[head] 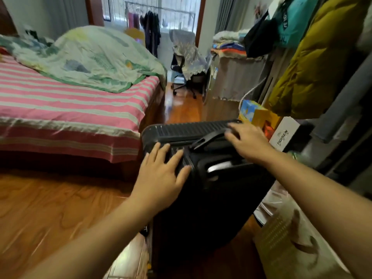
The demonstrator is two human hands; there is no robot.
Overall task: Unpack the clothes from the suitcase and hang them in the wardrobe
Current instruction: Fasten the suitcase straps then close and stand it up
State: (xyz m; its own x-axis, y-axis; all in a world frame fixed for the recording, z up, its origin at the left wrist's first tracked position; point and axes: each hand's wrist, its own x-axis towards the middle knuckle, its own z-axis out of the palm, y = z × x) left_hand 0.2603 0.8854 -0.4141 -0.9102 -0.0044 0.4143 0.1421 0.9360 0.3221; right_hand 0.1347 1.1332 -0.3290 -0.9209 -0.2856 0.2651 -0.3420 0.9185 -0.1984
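Bedroom floor (50, 198): black suitcase (201, 188) upright beside bed (70, 109), still closed. Left hand (161, 174) spread flat on top; right hand (247, 139) at carry handle (209, 138), grip blurred, can't tell. Best lay it flat before unzipping.

Matt ribbed black plastic suitcase (193, 133); glossy wooden floor (60, 198); striped cloth bedsheet (70, 105)

Bare wooden floor (50, 208) lies open at 8 to 9 o'clock of the upright black suitcase (201, 188). The bed (70, 117) blocks 10 to 11 o'clock, just beside the case. A narrow floor aisle runs toward 12 o'clock to an office chair (181, 63). Boxes (259, 115), hanging coats (314, 63) and a bag (291, 238) crowd 1 to 4 o'clock.
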